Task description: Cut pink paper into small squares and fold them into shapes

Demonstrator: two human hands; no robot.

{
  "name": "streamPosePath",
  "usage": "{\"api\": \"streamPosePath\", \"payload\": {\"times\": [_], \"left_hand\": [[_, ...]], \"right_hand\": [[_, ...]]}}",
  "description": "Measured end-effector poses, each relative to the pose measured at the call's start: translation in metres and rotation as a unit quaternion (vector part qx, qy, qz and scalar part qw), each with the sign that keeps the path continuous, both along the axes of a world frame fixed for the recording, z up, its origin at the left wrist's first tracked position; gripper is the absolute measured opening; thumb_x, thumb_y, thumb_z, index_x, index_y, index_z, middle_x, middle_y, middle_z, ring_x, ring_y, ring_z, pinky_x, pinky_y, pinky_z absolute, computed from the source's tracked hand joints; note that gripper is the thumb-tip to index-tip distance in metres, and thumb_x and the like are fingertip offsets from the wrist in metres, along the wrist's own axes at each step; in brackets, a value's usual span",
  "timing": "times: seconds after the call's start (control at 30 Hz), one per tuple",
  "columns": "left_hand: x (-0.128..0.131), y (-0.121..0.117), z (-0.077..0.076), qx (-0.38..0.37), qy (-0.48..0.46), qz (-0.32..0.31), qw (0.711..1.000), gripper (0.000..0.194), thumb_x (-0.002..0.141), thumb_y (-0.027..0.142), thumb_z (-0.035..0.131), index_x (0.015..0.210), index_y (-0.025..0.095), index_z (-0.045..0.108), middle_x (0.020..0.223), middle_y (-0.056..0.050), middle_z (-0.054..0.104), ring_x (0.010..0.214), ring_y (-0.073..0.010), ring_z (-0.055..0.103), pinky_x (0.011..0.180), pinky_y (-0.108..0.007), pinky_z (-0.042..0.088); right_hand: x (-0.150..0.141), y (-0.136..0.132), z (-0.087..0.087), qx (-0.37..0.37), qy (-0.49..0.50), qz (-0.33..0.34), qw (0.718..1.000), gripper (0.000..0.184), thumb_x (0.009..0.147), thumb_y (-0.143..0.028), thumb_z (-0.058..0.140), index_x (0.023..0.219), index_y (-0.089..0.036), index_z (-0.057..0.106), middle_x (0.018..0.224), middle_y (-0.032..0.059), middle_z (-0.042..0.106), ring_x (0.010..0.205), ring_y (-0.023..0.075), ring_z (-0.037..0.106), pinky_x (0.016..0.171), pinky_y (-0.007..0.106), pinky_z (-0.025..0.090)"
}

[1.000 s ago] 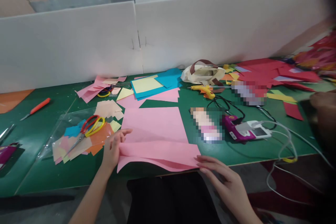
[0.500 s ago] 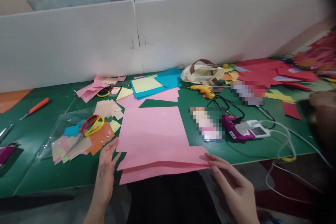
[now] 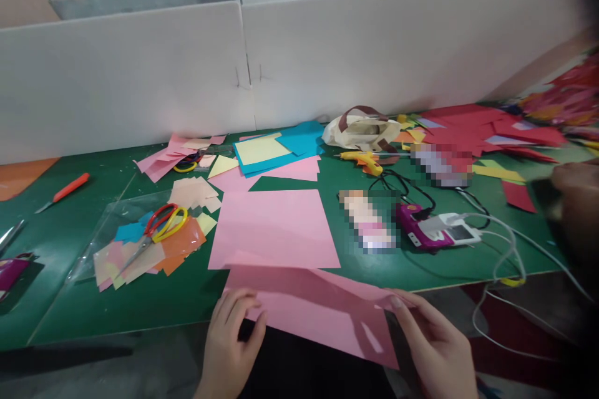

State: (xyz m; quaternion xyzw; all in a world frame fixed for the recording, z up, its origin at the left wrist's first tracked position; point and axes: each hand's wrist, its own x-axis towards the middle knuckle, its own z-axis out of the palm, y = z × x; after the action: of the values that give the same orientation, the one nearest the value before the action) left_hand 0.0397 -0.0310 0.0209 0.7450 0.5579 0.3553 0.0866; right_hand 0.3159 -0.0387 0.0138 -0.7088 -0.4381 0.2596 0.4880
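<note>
A folded pink paper sheet (image 3: 318, 312) hangs partly over the table's front edge, its near flap tilted down above my lap. My right hand (image 3: 430, 340) pinches its right side between thumb and fingers. At its left edge is my left hand (image 3: 234, 336), fingers curved over the paper and thumb held apart; whether the fingertips press on it I cannot tell. Just beyond lies another pink sheet (image 3: 274, 230), flat on the green table. Left of it, scissors (image 3: 156, 230) with red and yellow handles rest on a clear plastic bag (image 3: 105, 224) and colored paper pieces.
Blue and yellow sheets (image 3: 264, 153), a cloth pouch (image 3: 360, 131) and a yellow glue gun (image 3: 362, 161) sit toward the white partition (image 3: 140, 81). A purple power strip (image 3: 423, 227) with cables is at right. An orange-handled knife (image 3: 70, 189) lies at left. Someone's hand (image 3: 575, 187) shows at far right.
The folded pink sheet has come toward me off the flat one, and its near flap has dropped. My left hand left its edge, then moved right and back onto it; my right hand kept its pinch.
</note>
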Motion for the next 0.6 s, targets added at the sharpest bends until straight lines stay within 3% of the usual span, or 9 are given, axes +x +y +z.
{"api": "streamPosePath", "payload": {"times": [0.07,0.17,0.23,0.3,0.37,0.43,0.5,0.6], "left_hand": [[0.005,0.01,-0.006,-0.087,-0.013,0.035,0.996,0.017,0.084,0.029,0.051,0.1,0.022,0.055,0.103,-0.011,0.062,0.099,-0.0265,0.06,0.081,-0.042,0.051],[0.015,0.022,-0.019,-0.166,-0.068,0.088,0.98,0.052,0.085,0.041,0.049,0.129,0.018,0.035,0.126,-0.019,0.05,0.118,-0.0329,0.049,0.091,-0.052,0.045],[0.023,0.028,-0.025,-0.188,-0.076,0.103,0.974,0.069,0.086,0.045,0.046,0.141,0.015,0.017,0.141,-0.024,0.034,0.13,-0.0365,0.035,0.097,-0.058,0.037],[0.033,0.035,-0.027,-0.191,-0.047,0.109,0.974,0.077,0.087,0.049,0.043,0.145,0.015,0.005,0.149,-0.025,0.017,0.137,-0.0399,0.015,0.101,-0.065,0.024],[0.043,0.043,-0.024,-0.207,-0.015,0.092,0.974,0.076,0.088,0.052,0.038,0.146,0.018,0.002,0.152,-0.023,0.007,0.138,-0.0415,0.006,0.099,-0.07,0.018],[0.051,0.052,-0.019,-0.212,0.009,0.087,0.973,0.074,0.088,0.053,0.035,0.147,0.023,0.002,0.153,-0.02,-0.001,0.138,-0.0427,0.0,0.096,-0.074,0.016],[0.057,0.062,-0.015,-0.228,0.034,0.084,0.969,0.069,0.088,0.053,0.034,0.146,0.027,0.007,0.153,-0.019,-0.002,0.137,-0.0444,-0.001,0.092,-0.077,0.014],[0.058,0.076,-0.012,-0.242,0.072,0.058,0.966,0.058,0.091,0.049,0.03,0.145,0.031,0.02,0.154,-0.015,0.006,0.137,-0.0441,0.001,0.092,-0.079,0.011]], "right_hand": [[0.0,0.003,-0.001,-0.004,-0.001,0.005,1.0,0.027,0.075,-0.045,0.06,0.078,-0.019,0.069,0.079,0.0075,0.073,0.074,0.0242,0.07,0.068,0.029,0.058],[0.003,0.009,-0.002,-0.01,-0.032,0.054,0.998,0.028,0.077,-0.045,0.058,0.084,-0.02,0.069,0.084,0.0085,0.073,0.079,0.0244,0.069,0.072,0.03,0.057],[0.006,0.012,0.004,-0.016,-0.058,0.121,0.991,0.029,0.077,-0.043,0.059,0.092,-0.021,0.069,0.088,0.0095,0.073,0.083,0.0255,0.069,0.076,0.034,0.056],[0.006,0.013,0.015,-0.037,-0.054,0.233,0.97,0.037,0.075,-0.04,0.063,0.108,-0.024,0.065,0.099,0.0106,0.071,0.092,0.027,0.067,0.08,0.037,0.055],[0.004,0.015,0.031,-0.094,0.002,0.407,0.908,0.074,0.068,-0.036,0.072,0.135,-0.028,0.043,0.113,0.0125,0.066,0.101,0.0285,0.064,0.085,0.04,0.053],[-0.002,0.021,0.045,-0.133,0.031,0.48,0.867,0.089,0.059,-0.037,0.079,0.138,-0.031,0.038,0.118,0.0129,0.063,0.103,0.0299,0.063,0.086,0.042,0.052],[-0.011,0.036,0.052,-0.153,0.078,0.482,0.859,0.079,0.066,-0.044,0.073,0.136,-0.029,0.042,0.118,0.0127,0.063,0.102,0.0286,0.063,0.084,0.041,0.052],[-0.029,0.077,0.049,-0.155,0.11,0.481,0.856,0.052,0.086,-0.052,0.044,0.13,-0.024,0.049,0.115,0.0106,0.064,0.102,0.0232,0.062,0.085,0.038,0.051]]}}
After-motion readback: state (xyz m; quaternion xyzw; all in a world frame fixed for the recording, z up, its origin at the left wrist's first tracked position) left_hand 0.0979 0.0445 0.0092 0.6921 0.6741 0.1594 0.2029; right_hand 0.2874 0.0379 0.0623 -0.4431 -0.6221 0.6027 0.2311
